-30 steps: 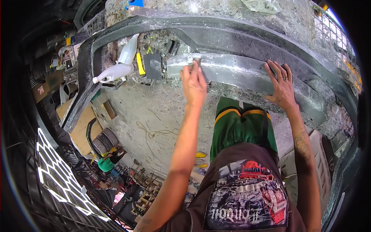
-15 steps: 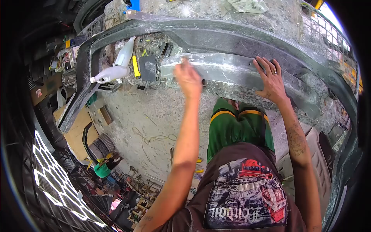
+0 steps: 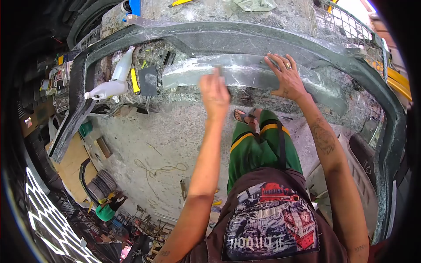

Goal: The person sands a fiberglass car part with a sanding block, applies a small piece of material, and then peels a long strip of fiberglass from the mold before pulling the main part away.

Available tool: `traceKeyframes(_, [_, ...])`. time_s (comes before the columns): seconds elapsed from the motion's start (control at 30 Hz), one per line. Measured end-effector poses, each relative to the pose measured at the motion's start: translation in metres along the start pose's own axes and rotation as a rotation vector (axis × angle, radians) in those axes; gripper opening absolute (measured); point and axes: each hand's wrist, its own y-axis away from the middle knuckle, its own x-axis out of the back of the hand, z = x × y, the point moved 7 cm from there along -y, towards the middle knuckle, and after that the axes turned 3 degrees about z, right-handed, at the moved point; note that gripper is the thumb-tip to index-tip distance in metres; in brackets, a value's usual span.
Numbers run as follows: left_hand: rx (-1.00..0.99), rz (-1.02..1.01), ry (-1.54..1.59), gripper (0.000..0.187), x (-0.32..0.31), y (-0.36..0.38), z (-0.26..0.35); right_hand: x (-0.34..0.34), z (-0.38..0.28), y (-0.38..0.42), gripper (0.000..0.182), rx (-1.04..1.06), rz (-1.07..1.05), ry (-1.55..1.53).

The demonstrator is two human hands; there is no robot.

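Observation:
A long grey curved panel [image 3: 245,70] with whitish scuffed streaks lies on the worktop, inside the curve of a large dark bumper-like part [image 3: 245,33]. My left hand [image 3: 215,94] is over the left half of the panel, its fingers bunched and blurred by motion. Something small and brownish shows at its fingertips, too smeared to name. My right hand [image 3: 287,76], with a ring on one finger, lies spread on the panel's right half. Left of the panel are a dark square sheet [image 3: 148,80], a yellow cutter-like tool [image 3: 135,82] and pale plastic bottles [image 3: 107,89].
A blue object [image 3: 134,7] and a crumpled pale cloth [image 3: 255,4] lie at the far side. Wire mesh [image 3: 342,26] stands at the back right. On the floor are a yellowish cord [image 3: 162,167], cardboard [image 3: 74,168] and stacked tyres [image 3: 102,185]. Another person [image 3: 105,211] is at lower left.
The view has shifted, so the worktop things sit further left. My left hand has moved rightward along the panel, still bunched. My right hand stays spread on the panel.

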Motion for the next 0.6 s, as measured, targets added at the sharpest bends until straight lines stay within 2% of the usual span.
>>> traceKeyframes(0.07, [0.176, 0.134, -0.113, 0.04, 0.034, -0.014, -0.029, 0.0, -0.002, 0.003, 0.132, 0.021, 0.018, 0.011])
traceKeyframes(0.17, [0.221, 0.132, -0.266, 0.043, 0.025, -0.019, -0.057, 0.0, -0.003, 0.002, 0.131, 0.011, 0.004, 0.017])
traceKeyframes(0.27, [0.256, 0.153, -0.37, 0.044, 0.013, -0.014, -0.059, -0.001, -0.002, 0.002, 0.13, 0.026, 0.01, 0.01])
traceKeyframes(0.43, [0.261, 0.29, -0.396, 0.04, 0.009, -0.023, -0.045, 0.003, 0.001, 0.003, 0.129, 0.057, 0.033, -0.041])
traceKeyframes(0.5, [0.395, 0.338, -0.1, 0.036, 0.011, -0.023, -0.05, 0.002, 0.003, 0.003, 0.127, 0.067, 0.049, -0.087])
traceKeyframes(0.6, [0.332, 0.294, -0.254, 0.031, -0.009, -0.02, -0.001, 0.001, 0.005, 0.004, 0.125, 0.072, 0.048, -0.128])
